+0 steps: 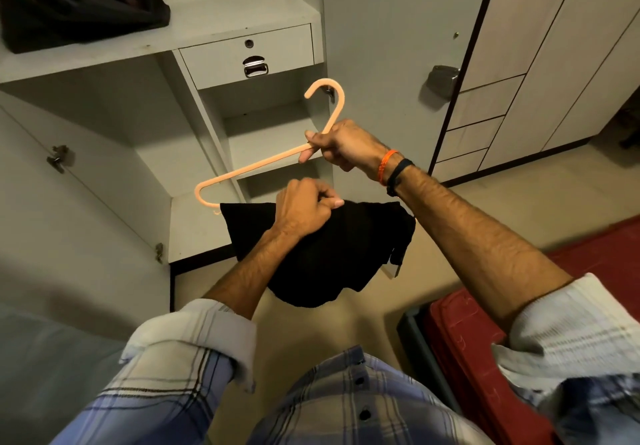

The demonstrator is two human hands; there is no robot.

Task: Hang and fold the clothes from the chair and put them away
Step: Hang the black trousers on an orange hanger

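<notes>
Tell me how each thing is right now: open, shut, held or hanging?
Hanger: gripped by the right hand.
Black garment: draped on the hanger, pinched by the left hand.
Wardrobe door: open.
Drawer: shut.

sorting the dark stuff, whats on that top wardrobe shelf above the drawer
A heap of black fabric lies on the top shelf, above the drawer. How many pieces it is, and anything beneath or behind it, is hidden by the heap itself.
</notes>
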